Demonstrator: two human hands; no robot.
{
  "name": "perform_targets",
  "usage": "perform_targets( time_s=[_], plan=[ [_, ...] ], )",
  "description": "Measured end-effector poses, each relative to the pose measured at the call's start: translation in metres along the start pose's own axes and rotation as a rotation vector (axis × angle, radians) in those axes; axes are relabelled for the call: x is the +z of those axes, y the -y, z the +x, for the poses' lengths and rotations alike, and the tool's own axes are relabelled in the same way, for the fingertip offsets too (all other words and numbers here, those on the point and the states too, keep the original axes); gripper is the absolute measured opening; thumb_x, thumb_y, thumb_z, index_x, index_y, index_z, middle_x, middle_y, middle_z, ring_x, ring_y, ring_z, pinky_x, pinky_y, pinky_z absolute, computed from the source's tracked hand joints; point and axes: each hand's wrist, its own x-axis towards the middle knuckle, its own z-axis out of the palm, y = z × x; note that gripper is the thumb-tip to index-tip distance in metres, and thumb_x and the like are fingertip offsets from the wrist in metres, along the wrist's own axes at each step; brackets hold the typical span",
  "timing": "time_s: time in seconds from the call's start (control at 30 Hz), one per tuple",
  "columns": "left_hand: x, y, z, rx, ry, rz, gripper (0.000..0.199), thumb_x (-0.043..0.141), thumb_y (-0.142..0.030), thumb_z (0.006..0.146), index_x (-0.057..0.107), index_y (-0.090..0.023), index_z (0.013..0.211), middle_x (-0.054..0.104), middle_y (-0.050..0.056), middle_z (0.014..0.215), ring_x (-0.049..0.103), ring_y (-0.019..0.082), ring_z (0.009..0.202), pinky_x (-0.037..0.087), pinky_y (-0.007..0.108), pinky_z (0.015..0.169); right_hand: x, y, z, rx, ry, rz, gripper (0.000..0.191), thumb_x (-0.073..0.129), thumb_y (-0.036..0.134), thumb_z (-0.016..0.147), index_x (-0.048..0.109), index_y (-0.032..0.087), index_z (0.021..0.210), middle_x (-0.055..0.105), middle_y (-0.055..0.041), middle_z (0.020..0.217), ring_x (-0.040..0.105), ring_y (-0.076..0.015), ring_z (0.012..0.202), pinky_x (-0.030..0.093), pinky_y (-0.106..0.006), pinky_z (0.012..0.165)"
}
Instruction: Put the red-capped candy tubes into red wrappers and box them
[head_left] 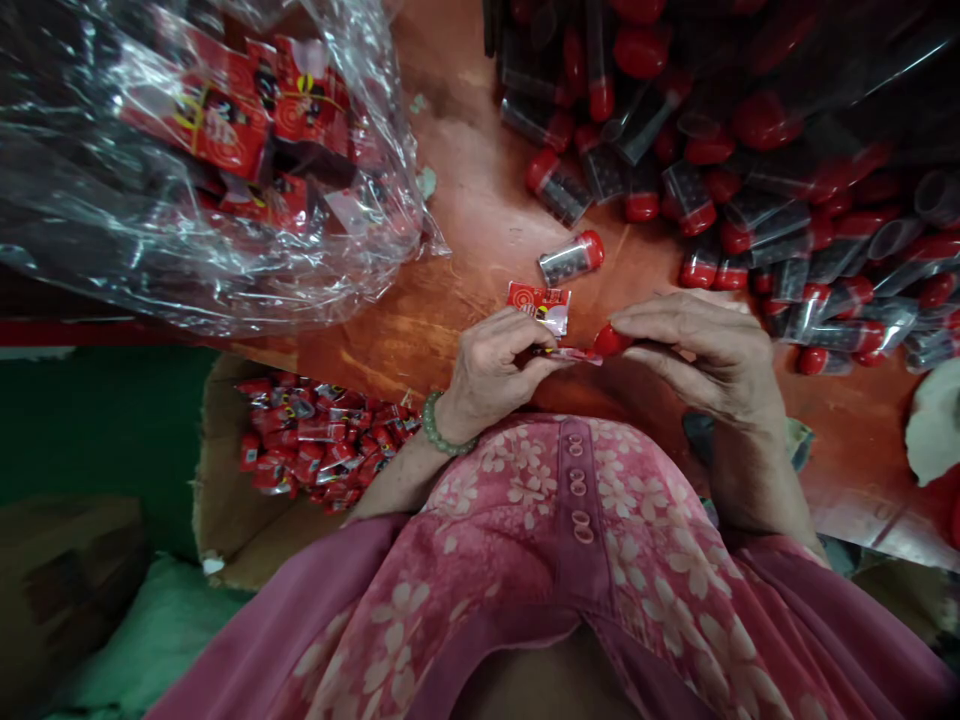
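Note:
My left hand pinches a small red printed packet by its left end, thumb and fingers pressed together. My right hand grips a clear bottle by its body, and its red cap points left. That cap sits right at the packet's free end; whether they touch I cannot tell. Most of the bottle is hidden by my fingers. Just beyond my left hand lies a flat red printed packet on the table. Above it rests a loose red-capped bottle on its side.
Many red-capped bottles are heaped at the back right. A clear plastic bag of bundled red printed packets occupies the back left. Below the table edge, a cardboard box holds many red-wrapped pieces. The reddish table shows between the piles.

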Motion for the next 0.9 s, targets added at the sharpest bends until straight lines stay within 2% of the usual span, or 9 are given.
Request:
perform_targets(
  time_s=[0.13,0.27,0.33,0.43,0.5,0.67,0.9],
  plan=[
    [0.000,0.000,-0.001,0.010,0.000,-0.004,0.014,0.074,-0.023,0.085,0.066,-0.017,0.075,0.071,0.001,0.072,0.062,0.011,0.065,0.048,0.024,0.065,-0.002,-0.001,-0.001,-0.023,0.070,-0.004,0.018,0.066,0.034,0.096,0.076,0.034,0.111,0.081,0.0008,0.108,0.078,-0.0203,0.096,0.062,-0.037,0.090],
    [-0.001,-0.001,-0.001,-0.013,0.026,-0.020,0.016,0.074,-0.026,0.087,0.067,-0.016,0.077,0.071,0.002,0.074,0.064,0.012,0.068,0.049,0.025,0.067,-0.004,0.000,-0.002,-0.029,0.107,0.008,0.021,0.068,0.030,0.094,0.076,0.034,0.114,0.081,0.0016,0.108,0.077,-0.0200,0.096,0.062,-0.036,0.088],
    [-0.001,-0.001,-0.002,-0.022,0.038,-0.024,0.017,0.075,-0.030,0.087,0.068,-0.017,0.078,0.072,0.002,0.075,0.065,0.012,0.069,0.050,0.026,0.069,-0.005,0.004,-0.003,-0.003,0.036,0.008,0.022,0.070,0.030,0.093,0.077,0.036,0.113,0.081,0.0021,0.104,0.077,-0.0205,0.094,0.062,-0.036,0.086],
    [-0.001,-0.001,-0.003,0.000,0.036,-0.022,0.020,0.077,-0.033,0.086,0.067,-0.017,0.078,0.072,0.003,0.077,0.065,0.013,0.071,0.050,0.026,0.069,-0.006,0.013,-0.005,0.051,-0.135,0.036,0.020,0.074,0.029,0.090,0.079,0.036,0.109,0.081,0.0014,0.100,0.077,-0.0216,0.093,0.062,-0.037,0.086],
    [-0.001,-0.001,-0.003,0.023,0.029,-0.018,0.021,0.078,-0.033,0.085,0.067,-0.017,0.078,0.072,0.003,0.077,0.065,0.013,0.071,0.050,0.026,0.068,-0.005,0.017,-0.006,0.070,-0.187,0.049,0.017,0.075,0.032,0.089,0.080,0.035,0.106,0.081,0.0005,0.098,0.077,-0.0225,0.093,0.062,-0.038,0.087],
    [0.000,-0.002,-0.002,0.012,0.039,-0.065,0.023,0.079,-0.035,0.084,0.068,-0.016,0.079,0.071,0.003,0.075,0.065,0.013,0.070,0.051,0.025,0.069,0.000,0.014,-0.003,0.008,-0.093,0.042,0.015,0.073,0.038,0.091,0.080,0.034,0.104,0.082,-0.0001,0.099,0.078,-0.0220,0.092,0.063,-0.039,0.089],
    [0.000,-0.002,-0.003,-0.127,0.097,-0.196,0.033,0.082,-0.044,0.080,0.067,-0.016,0.074,0.072,0.002,0.073,0.064,0.012,0.067,0.049,0.024,0.067,-0.001,0.008,-0.001,-0.136,0.041,-0.042,0.020,0.066,0.028,0.096,0.076,0.031,0.114,0.080,-0.0016,0.113,0.077,-0.0183,0.096,0.061,-0.035,0.090]
  ],
)
